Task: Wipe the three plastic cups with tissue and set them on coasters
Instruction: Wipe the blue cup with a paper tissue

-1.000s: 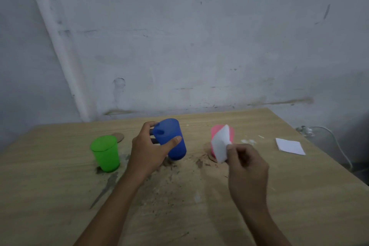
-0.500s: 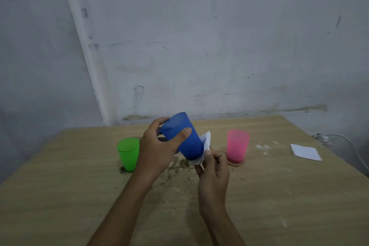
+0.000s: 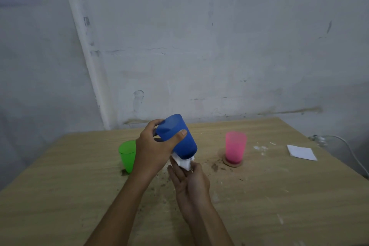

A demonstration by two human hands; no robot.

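On the wooden table (image 3: 60, 195), the green plastic cup (image 3: 127, 155) stands upright at the left, partly hidden behind the left hand (image 3: 154, 150). That hand grips the blue plastic cup (image 3: 179, 138) in the air above the tabletop, thumb across its near side and fingers curled round the far side; the cup is tilted, its base pointing down and to the right. Under the base, the right hand (image 3: 189, 181) presses a crumpled white tissue (image 3: 184, 163) against the cup, fingers bent round the wad. Further right, the pink plastic cup (image 3: 235, 147) stands upright on a round cork coaster (image 3: 232, 163). Near the right edge lies a flat folded white tissue (image 3: 301, 152).
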